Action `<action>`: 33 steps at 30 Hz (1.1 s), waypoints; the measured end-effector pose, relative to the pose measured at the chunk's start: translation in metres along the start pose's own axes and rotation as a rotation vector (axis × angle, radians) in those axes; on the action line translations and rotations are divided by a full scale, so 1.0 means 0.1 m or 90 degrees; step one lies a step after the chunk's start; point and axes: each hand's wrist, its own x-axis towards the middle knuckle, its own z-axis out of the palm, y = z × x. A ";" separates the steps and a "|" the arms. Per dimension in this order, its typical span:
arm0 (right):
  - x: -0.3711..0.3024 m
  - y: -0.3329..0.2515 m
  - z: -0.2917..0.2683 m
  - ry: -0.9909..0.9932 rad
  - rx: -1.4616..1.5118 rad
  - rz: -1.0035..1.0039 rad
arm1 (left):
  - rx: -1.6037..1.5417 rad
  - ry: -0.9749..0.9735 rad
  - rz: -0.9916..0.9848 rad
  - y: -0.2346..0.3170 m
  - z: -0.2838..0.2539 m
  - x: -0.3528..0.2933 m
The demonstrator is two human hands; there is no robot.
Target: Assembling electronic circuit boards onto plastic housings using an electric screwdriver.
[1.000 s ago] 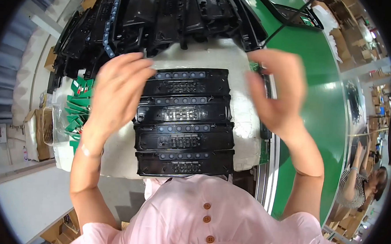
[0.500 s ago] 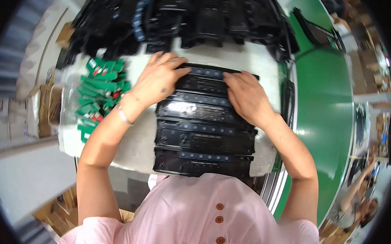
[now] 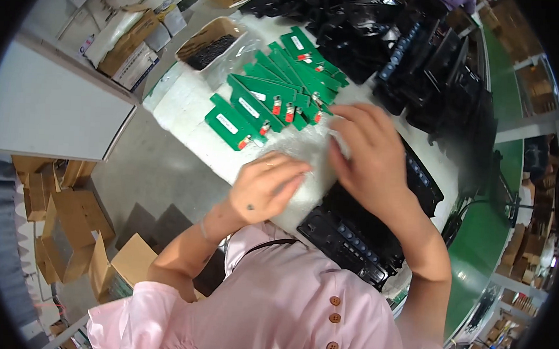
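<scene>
Left of our hands [image 3: 317, 170] we see brown cardboard boxes [image 3: 55, 226] on the floor, and beyond them an open carton [image 3: 214, 41] beside white-labelled green boards [image 3: 264, 104].

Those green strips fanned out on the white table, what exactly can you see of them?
The flat green circuit-board strips are long, narrow rectangles that look like rigid board. Each carries a small white label and a little red and silver part near one end. A dozen or so lie overlapped in a loose fan on the white padded tabletop, slanting from upper right to lower left. A cardboard box of dark small parts sits behind them and black plastic housings to their right. The right hand's fingertips reach the nearest strips; the left hand lies clear of them.
</scene>
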 end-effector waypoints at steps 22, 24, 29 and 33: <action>0.49 -0.66 0.99 -0.107 -0.224 0.061 | 0.295 0.172 -0.127 -0.69 -0.55 -0.43; 0.53 -0.66 0.94 -0.148 -0.202 0.100 | 0.282 0.163 -0.134 -0.68 -0.58 -0.44; 0.69 -0.50 0.68 -0.080 0.008 0.183 | 0.054 0.221 -0.218 -0.63 -0.63 -0.51; 0.77 -0.49 0.76 -0.159 0.380 0.462 | -0.500 0.355 -0.326 -0.62 -0.74 -0.53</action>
